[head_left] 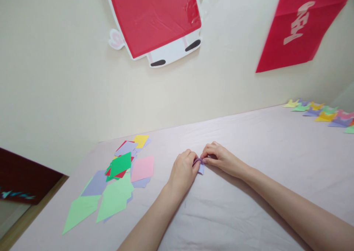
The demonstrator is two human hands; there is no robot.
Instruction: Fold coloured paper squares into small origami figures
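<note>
Both hands meet on a small purple paper piece (200, 167) lying on the table (249, 151): left hand (183, 171) curled knuckles-up, fingertips pinching its left edge, right hand (221, 159) pinching its top-right, forearms angled in from the lower edge, colored sheets (116, 181) well left.

Most of the small purple paper (200, 167) lay hidden beneath the pinching fingers (188, 156) of the left hand (182, 171) and right hand (221, 159), so its fold could not be told. Both forearms ran off the bottom edge. The red poster (155, 18) and red banner (301, 26) were cut off at the top. The folded paper shapes (323, 114) far right were too small to identify.
</note>
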